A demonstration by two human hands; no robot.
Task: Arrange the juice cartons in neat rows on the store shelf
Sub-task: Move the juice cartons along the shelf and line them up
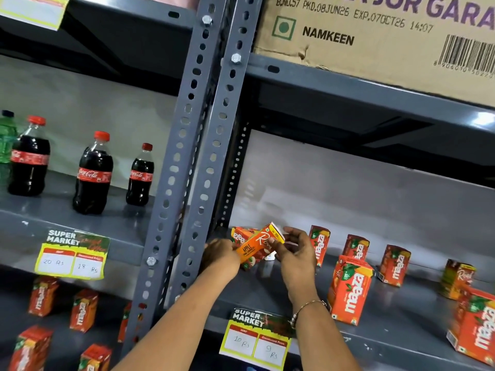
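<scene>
Orange apple carton (258, 245) hangs tilted between both hands at the shelf's (267, 295) back left corner, likely being turned upright for a row. Left hand (221, 254) pinches its lower end; right hand (293, 253) steadies the top, fingers loosely curled. Other cartons (349, 289) stand scattered rightward.

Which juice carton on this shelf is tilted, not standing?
The apple carton, held tilted between the left hand and right hand; the Maaza cartons around it stand upright.

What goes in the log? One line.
both hands: left hand, right hand | hold tilted orange apple juice carton | over grey metal shelf
</scene>
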